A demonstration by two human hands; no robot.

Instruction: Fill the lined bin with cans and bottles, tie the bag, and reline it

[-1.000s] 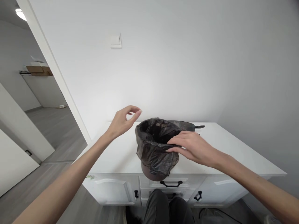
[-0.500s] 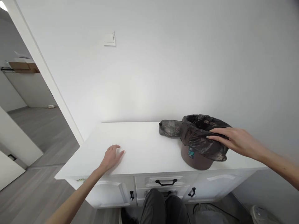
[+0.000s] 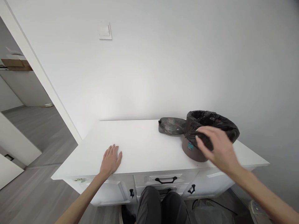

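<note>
Done: bag in bin, over its edge | left hand flat on bench, fingers loose | right hand by bag, fingers apart | what's left: can't tell

Bin liner: thin crinkled plastic (slightly glossy); cabinet top smooth.

l hand flat on wht cabinet, r hand nr bag-lined bin.

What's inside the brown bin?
A black plastic bag lines the bin and folds over its rim. The right hand hides part of the bag's front; the bottom inside is out of view.
</note>
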